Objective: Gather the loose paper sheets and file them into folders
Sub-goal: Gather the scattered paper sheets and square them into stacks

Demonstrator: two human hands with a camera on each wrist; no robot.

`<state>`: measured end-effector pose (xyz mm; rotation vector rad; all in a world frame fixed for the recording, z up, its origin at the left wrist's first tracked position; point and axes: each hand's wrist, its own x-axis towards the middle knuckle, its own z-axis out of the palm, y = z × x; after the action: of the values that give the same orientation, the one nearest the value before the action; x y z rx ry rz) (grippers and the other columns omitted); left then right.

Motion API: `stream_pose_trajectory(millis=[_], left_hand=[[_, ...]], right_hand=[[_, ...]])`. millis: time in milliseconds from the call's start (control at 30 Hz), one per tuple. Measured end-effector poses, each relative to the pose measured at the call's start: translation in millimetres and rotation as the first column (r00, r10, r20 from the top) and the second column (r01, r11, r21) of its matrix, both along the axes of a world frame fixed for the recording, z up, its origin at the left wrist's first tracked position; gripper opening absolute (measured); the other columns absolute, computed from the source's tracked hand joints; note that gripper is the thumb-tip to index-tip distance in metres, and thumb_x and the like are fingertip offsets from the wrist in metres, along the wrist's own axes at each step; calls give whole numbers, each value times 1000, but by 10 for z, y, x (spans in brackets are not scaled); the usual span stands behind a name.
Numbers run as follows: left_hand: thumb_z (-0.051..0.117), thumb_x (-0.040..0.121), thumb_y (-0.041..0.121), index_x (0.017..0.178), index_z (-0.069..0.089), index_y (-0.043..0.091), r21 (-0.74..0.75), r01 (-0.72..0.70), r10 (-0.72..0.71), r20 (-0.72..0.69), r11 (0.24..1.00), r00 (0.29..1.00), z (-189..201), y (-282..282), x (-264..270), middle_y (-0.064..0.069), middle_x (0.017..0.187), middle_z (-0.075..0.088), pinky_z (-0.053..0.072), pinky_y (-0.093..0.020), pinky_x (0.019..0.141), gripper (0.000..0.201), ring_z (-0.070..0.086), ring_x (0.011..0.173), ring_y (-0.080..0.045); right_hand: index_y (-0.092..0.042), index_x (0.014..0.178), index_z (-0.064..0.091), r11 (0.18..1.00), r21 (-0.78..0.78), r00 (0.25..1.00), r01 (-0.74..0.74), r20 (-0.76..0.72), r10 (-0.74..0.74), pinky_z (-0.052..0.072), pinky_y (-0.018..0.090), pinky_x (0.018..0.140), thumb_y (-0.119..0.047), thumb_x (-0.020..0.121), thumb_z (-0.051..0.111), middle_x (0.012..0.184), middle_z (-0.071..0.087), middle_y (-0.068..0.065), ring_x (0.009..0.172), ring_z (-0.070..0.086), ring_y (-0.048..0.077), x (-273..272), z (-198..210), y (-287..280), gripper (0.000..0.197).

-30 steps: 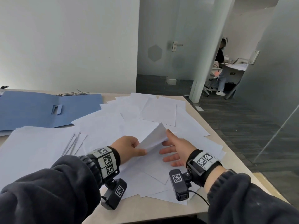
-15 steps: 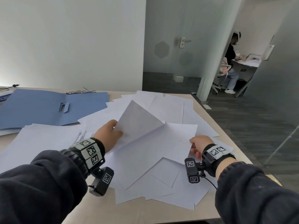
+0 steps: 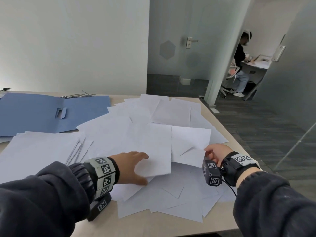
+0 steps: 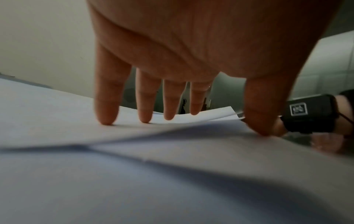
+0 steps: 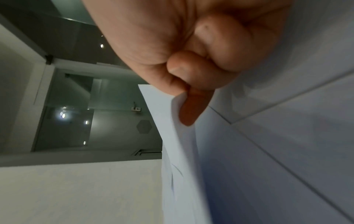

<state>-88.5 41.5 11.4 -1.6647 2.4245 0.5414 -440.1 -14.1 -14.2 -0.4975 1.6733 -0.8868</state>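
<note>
Head view: 1 blue folder [image 3: 51, 113] is laid open; 1 sheet [image 3: 189, 144] is pinched by the right hand [image 3: 216, 153]; another sheet [image 3: 150, 151] is pressed by the left hand [image 3: 131, 166], fingers straight.

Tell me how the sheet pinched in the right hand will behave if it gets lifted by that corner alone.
The sheet will probably flop: it already buckles near where the right hand pinches it. It looks thin and light, so it should lift easily. It may drag neighbours along, since it overlaps other loose sheets; the left hand, fingertips spread on the pile, could hold those down.
</note>
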Motion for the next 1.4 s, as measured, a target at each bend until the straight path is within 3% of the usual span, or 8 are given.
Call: stream_pose_trajectory(millis=[100, 300, 467, 633, 767, 1067, 1233, 1400], left_hand=[[70, 59, 78, 149, 9, 50, 2, 44, -44, 57, 999, 997, -21, 65, -33, 20, 162, 12, 36, -43, 112, 112, 31, 144, -17], [44, 91, 34, 124, 54, 36, -159, -84, 96, 71, 984, 993, 81, 16, 12, 6, 120, 63, 50, -31, 86, 35, 60, 104, -21], [47, 94, 30, 81, 59, 26, -207, -402, 360, -213, 892, 908, 267, -207, 363, 2, 85, 61, 42, -28, 73, 18, 58, 83, -23], [52, 92, 28, 85, 67, 18, -138, -617, 445, -573, 775, 688, 481, -287, 548, -7, 79, 67, 48, -32, 69, 19, 63, 77, -28], [59, 89, 32, 78, 67, 16, -119, -642, 424, -658, 757, 622, 533, -285, 455, -8, 74, 67, 46, -29, 61, 21, 64, 71, -28], [72, 85, 31, 84, 74, 17, -84, -616, 419, -660, 784, 623, 315, -281, 224, -4, 80, 71, 50, -29, 67, 14, 64, 74, -18], [75, 84, 30, 87, 75, 22, -17, -567, 429, -636, 823, 642, 199, -291, 199, -1, 84, 72, 47, -25, 67, 8, 65, 80, -18], [76, 84, 41, 81, 74, 31, 81, -490, 426, -626, 868, 653, 100, -238, 144, 4, 85, 74, 49, -26, 73, 11, 67, 85, -17]], right_hand=[[-10, 74, 44, 1000, -23, 996, 13, 88, -11, 24, 14, 36, -7, 91, 51, 52, 35, 2, 33, 24, 11, 27, 15, 35, 18], [-8, 79, 56, 995, -38, 975, -89, -210, 79, 32, 21, 40, -5, 89, 56, 67, 60, 9, 47, 49, 18, -119, 26, 11, 11], [1, 99, 65, 897, 182, 603, -403, -685, 409, 43, 30, 52, -5, 92, 54, 101, 70, 24, 77, 63, 31, -340, 226, -31, 14], [-9, 82, 58, 803, 255, 390, -539, -769, 507, 38, 21, 46, -9, 95, 59, 69, 56, 3, 59, 51, 20, -299, 387, -61, 13], [-14, 103, 70, 716, 318, 181, -622, -831, 526, 40, 23, 64, -21, 94, 64, 94, 62, 1, 87, 56, 18, -26, 408, -283, 13], [-19, 103, 65, 837, 27, 364, -547, -893, 266, 45, 31, 81, -46, 96, 58, 108, 68, 1, 92, 62, 23, 389, 496, -653, 28], [-29, 108, 61, 870, -150, 821, -469, -438, 367, 41, 33, 69, -70, 96, 34, 95, 78, 5, 66, 59, 20, 477, 655, -508, 50], [-17, 123, 65, 858, -206, 874, -470, -243, 420, 39, 31, 66, -43, 100, 45, 104, 78, 5, 77, 66, 25, 416, 622, -358, 40]])
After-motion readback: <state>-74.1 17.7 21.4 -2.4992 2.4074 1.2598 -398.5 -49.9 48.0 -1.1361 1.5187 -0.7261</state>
